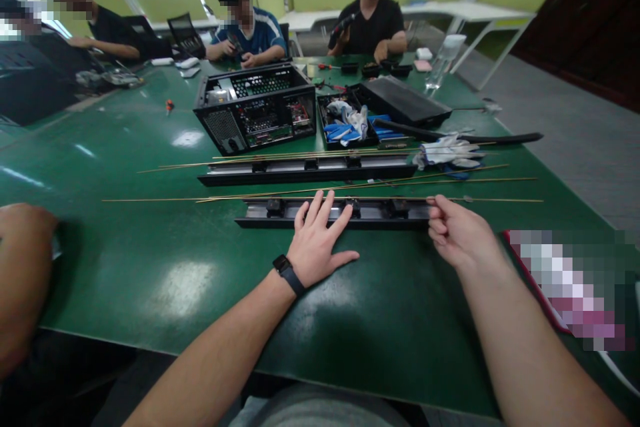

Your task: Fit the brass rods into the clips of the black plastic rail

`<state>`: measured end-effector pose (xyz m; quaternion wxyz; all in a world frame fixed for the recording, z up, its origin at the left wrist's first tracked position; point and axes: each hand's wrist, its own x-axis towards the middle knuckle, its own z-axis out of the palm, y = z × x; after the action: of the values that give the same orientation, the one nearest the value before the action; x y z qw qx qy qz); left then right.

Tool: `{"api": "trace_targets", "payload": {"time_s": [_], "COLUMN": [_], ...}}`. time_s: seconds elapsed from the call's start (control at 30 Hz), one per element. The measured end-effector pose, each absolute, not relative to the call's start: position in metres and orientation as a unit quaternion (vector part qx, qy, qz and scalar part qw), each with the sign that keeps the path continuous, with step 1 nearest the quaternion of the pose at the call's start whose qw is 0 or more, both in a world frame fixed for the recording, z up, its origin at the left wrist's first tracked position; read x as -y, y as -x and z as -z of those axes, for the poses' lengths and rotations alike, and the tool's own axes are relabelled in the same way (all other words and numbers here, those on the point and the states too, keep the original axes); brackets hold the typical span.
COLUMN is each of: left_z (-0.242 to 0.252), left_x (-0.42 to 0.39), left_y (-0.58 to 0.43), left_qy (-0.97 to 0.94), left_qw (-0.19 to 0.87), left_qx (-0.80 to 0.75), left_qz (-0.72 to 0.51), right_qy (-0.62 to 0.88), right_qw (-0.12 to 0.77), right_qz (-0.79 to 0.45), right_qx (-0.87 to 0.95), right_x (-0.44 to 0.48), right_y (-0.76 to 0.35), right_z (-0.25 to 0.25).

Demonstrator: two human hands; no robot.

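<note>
Under the spread fingers of the left hand [316, 238] lay the near black strip [380, 223], a long, shallow channel with small dark blocks [275, 207] set along its inside. That left grip was open, palm down, with its fingertips over the channel between the outer blocks and its thumb out over the table [150, 280].

At the strip's far right end, the right hand [457, 227] was closed, thumb and forefinger drawn together and the other fingers curled below. Whether that pinch was on the strip's end or on the thin rod [150, 200] that ran along its far edge was too fine to tell. The rod reached out well past both hands, left and right.

Judging by these poses, the step in hand was steadying the strip with the left hand while the right did fine work at its end. Next, the work seemed to call for light, even pressure from the left and a careful pinch from the right, since so slim a rod could easily have bent or slipped.

Just beyond both grips lay more rods and the far black strip [280, 179]; white gloves [453, 150] rested beyond the right grip, and a computer case [270, 110] stood farther beyond the left.
</note>
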<state>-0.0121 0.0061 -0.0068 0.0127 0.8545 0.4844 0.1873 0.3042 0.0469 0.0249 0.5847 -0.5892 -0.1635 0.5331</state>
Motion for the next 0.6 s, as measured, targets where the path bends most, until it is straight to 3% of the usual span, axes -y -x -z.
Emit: {"api": "trace_targets", "payload": {"time_s": [0.6], "left_z": [0.007], "left_x": [-0.006], "left_y": [0.012], "left_qy": [-0.853], "left_qw": [0.006], "left_qx": [-0.488], "left_qz": [-0.185], "right_qy": [0.576], "right_qw": [0.580], "right_qz": [-0.544], "right_qx": [0.188], "right_x": [-0.046], "right_y": [-0.295], "right_z": [-0.021]}}
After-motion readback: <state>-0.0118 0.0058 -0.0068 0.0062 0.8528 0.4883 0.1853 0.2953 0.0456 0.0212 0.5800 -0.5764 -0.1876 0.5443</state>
